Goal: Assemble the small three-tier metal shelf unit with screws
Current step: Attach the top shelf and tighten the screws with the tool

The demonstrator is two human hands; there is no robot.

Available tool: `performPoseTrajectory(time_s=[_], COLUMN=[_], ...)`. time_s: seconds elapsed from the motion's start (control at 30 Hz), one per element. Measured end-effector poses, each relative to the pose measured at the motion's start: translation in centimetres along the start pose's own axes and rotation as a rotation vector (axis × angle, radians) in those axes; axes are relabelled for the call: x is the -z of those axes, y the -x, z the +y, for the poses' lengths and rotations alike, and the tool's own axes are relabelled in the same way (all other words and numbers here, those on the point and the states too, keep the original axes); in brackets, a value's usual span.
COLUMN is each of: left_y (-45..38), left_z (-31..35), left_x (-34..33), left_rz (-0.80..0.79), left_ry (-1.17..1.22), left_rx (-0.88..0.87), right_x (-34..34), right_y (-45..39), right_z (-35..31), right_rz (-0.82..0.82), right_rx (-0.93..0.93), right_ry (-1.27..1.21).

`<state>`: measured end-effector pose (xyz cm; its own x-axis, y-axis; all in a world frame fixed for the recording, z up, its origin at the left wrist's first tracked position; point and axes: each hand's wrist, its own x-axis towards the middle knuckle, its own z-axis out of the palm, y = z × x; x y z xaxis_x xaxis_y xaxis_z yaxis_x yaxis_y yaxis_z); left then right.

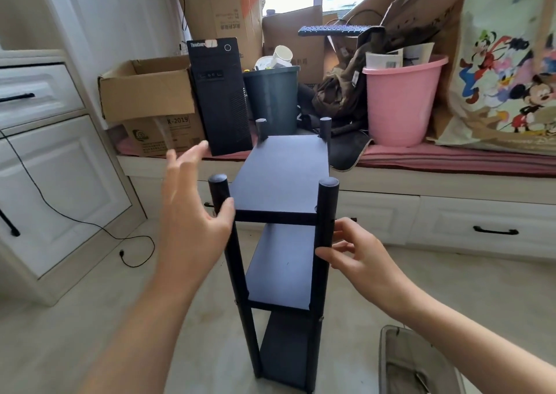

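- Shelf unit stands upright on the pale floor right in front of the person, all three dark tiers already seated between four black posts; assembly looks close to done.
- Right hand has its fingertips on the near right post just under the top tier, fingers loosely bent; whether it pinches a screw there I cannot tell.
- Left hand is spread with straight fingers, its thumb near the near left post, gripping nothing.
- Step in hand, as I judge it: a last check or tightening at the top-tier joints.
- Next move calls for steadying the left post while the right works the fastener.
- Beyond, a cluttered window seat with a pink bucket and a black computer tower.
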<state>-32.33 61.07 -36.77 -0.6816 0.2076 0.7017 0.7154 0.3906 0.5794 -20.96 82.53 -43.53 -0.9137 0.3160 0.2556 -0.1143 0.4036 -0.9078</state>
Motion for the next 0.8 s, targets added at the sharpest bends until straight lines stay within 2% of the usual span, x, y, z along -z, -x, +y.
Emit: performPoseTrajectory(time_s=[0.07,0.13,0.23,0.3,0.43,0.57,0.8], left_y=[0.9,1.8,2.4,2.5,2.1,2.3,2.5], left_z=[1.3,1.9,2.0,2.0,2.2,2.0,1.6], left_x=[-1.2,-2.9,-5.2,-6.3,-8.1,-9.5,-10.5], left_rz=[0.012,-0.086,-0.243,-0.272,-0.136,0.017,0.069], left_ry=[-0.074,-0.154,-0.288,-0.358,-0.451,-0.417,-0.4], left_rx=[-0.297,-0.414,-0.386,-0.397,-0.433,-0.443,-0.474], right_x=[0.1,0.1,0.0,-0.1,-0.2,-0.2,0.2], right_y=[0.1,0.2,0.5,0.8,0.9,0.9,1.1], right_z=[0.0,-0.1,-0.4,-0.5,-0.2,0.0,0.5], right_rz=[0.001,0.005,0.015,0.012,0.012,0.015,0.052], right_rx=[0.015,0.035,0.071,0.083,0.065,0.053,0.047], right_ry=[0.037,0.062,0.067,0.058,0.03,0.015,0.033])
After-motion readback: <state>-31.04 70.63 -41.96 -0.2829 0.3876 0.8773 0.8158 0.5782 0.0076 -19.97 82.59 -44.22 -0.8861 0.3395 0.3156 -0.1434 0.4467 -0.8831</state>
